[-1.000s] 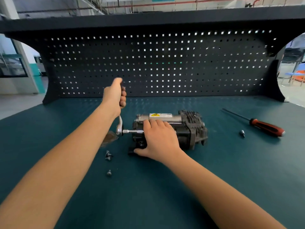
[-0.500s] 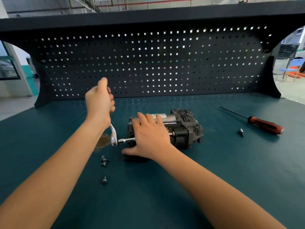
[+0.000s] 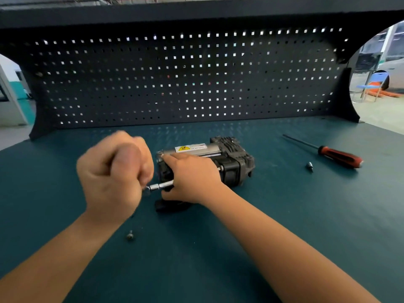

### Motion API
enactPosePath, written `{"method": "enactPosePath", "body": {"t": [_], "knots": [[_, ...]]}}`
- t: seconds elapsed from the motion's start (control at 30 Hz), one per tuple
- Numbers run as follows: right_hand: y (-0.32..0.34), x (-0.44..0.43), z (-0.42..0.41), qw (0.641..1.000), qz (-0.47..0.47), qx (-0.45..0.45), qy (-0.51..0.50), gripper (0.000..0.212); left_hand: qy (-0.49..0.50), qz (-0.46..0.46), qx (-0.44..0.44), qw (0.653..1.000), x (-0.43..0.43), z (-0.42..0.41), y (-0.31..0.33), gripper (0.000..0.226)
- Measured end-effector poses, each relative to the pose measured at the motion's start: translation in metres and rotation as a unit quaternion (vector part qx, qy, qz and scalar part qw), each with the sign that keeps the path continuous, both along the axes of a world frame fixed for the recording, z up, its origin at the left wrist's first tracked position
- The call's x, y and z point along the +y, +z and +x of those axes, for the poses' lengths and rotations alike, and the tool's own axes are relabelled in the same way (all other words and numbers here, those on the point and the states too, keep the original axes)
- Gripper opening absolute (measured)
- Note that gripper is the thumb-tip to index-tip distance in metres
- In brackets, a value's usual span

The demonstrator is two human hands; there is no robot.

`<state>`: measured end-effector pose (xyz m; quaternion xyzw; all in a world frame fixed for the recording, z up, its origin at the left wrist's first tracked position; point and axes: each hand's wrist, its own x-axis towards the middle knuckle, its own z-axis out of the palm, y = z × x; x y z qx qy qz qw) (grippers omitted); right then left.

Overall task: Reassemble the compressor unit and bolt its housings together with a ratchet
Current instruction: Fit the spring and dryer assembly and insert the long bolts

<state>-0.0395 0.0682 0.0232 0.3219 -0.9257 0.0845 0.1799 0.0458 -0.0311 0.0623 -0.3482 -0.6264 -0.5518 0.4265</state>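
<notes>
left hand fingers clenched round ratchet | right hand fingers flat, pressing compressor unit | unit likely heavy, rigid: brace body, crank ratchet by handle

Left grip blurred, apparently a clenched fist; right grip flat, fingers extended.
</notes>
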Motion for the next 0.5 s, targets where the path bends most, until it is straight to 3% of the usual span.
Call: {"method": "enactPosePath", "body": {"t": [0.1,0.17,0.27,0.33,0.43,0.5], "knots": [[0.001,0.001,-0.002,0.999,-0.016,-0.011,0.027,0.054,0.016,-0.028,0.014,0.999,0.003,0.001,-0.005,0.028],[0.000,0.002,-0.003,0.999,-0.024,-0.001,0.039,0.055,0.045,0.044,-0.012,0.998,0.001,-0.007,0.001,0.031],[-0.002,0.003,-0.004,0.999,-0.002,0.016,0.048,0.071,0.056,0.188,-0.130,0.972,-0.011,-0.034,0.021,0.038],[-0.002,0.004,-0.003,0.998,0.015,0.021,0.052,0.080,0.063,0.276,-0.252,0.925,-0.025,-0.062,0.027,0.040],[-0.001,0.006,-0.002,0.998,0.026,0.026,0.060,0.082,0.039,0.379,-0.459,0.803,-0.046,-0.093,0.010,0.040],[0.000,0.006,-0.003,0.997,0.038,0.030,0.064,0.082,0.001,0.407,-0.518,0.752,-0.051,-0.101,-0.003,0.040]]}}
